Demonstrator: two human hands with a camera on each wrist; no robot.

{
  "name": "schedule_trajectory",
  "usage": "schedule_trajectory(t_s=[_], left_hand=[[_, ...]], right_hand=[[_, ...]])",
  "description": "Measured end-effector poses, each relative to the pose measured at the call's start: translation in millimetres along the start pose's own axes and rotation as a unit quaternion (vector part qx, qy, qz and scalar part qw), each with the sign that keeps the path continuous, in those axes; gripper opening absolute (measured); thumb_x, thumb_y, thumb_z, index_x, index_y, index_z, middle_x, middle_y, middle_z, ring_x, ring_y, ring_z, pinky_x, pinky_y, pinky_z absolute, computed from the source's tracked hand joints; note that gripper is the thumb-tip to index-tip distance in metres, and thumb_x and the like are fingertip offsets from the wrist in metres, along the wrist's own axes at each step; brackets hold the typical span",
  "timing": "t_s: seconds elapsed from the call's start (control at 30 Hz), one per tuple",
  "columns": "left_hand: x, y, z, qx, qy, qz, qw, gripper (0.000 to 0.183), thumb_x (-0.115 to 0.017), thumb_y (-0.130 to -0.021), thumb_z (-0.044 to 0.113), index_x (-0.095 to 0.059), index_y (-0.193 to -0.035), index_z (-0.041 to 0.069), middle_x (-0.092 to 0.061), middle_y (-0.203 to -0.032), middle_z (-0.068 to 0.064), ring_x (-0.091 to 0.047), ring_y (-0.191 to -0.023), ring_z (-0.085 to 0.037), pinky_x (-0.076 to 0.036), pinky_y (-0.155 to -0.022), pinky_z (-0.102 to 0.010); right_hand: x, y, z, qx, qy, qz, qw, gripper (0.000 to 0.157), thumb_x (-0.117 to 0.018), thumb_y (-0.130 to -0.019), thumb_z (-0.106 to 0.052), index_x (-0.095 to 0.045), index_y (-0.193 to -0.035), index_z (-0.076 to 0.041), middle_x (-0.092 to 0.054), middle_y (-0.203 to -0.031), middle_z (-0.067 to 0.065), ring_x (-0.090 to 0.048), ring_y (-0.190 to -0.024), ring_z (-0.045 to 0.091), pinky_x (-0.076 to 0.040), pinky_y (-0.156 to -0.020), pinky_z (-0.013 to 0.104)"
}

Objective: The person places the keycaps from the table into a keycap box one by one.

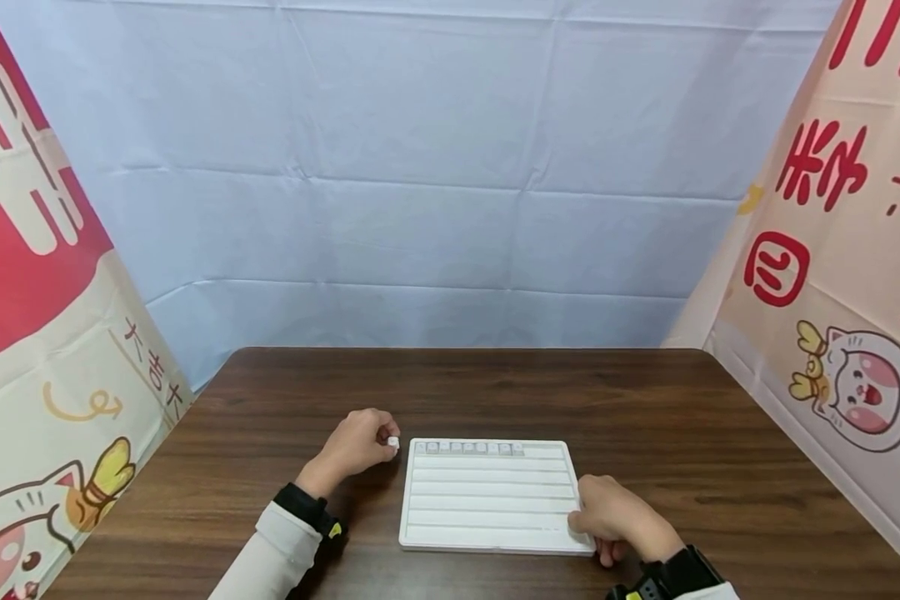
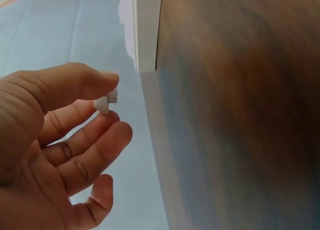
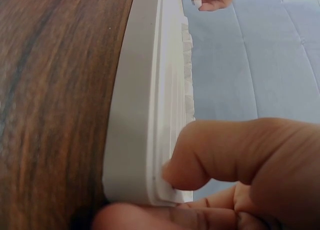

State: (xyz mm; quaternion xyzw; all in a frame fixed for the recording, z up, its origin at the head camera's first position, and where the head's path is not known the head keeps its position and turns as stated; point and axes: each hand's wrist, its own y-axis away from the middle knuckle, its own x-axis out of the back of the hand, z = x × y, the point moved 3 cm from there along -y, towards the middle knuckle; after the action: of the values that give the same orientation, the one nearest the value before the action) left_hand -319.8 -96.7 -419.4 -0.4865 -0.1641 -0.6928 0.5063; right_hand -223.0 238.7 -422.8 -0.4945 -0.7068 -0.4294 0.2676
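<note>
A flat white board [image 1: 487,502] with raised horizontal ridges lies on the table. Along its top row sit several small pale square blocks [image 1: 468,448], ending short of the right side. Left of the board, my left hand [image 1: 358,446] pinches a small white keycap-like block [image 1: 393,442] between thumb and fingers, off the tabletop. From the left wrist, this block [image 2: 106,102] shows a pale rounded side and a small squarish stub; its markings cannot be read. My right hand [image 1: 618,518] grips the board's lower right edge, its thumb [image 3: 192,157] on the top face and fingers against the side.
A dark brown wooden table [image 1: 720,467] carries the board near its front. Behind it hangs a light blue cloth [image 1: 420,167]. Printed cloths with red and cartoon patterns hang at the left [image 1: 52,333] and right [image 1: 855,275]. Both wrists wear black straps.
</note>
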Motion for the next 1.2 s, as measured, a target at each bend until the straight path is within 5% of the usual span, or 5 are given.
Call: schedule_trajectory(t_s=[1.2], left_hand=[[-29.3, -25.2, 48.8, -0.053, 0.018, -0.05, 0.9972, 0.012, -0.073, -0.077, 0.007, -0.067, -0.088, 0.01, -0.056, -0.079, 0.004, -0.053, -0.071, -0.01, -0.045, -0.063, -0.028]], right_hand=[[-0.3, 1, 0, 0.0, -0.013, -0.004, 1.0, 0.012, -0.058, -0.08, -0.001, -0.058, -0.068, 0.0, -0.051, -0.039, 0.008, -0.048, -0.029, 0.012, -0.037, -0.031, 0.024]])
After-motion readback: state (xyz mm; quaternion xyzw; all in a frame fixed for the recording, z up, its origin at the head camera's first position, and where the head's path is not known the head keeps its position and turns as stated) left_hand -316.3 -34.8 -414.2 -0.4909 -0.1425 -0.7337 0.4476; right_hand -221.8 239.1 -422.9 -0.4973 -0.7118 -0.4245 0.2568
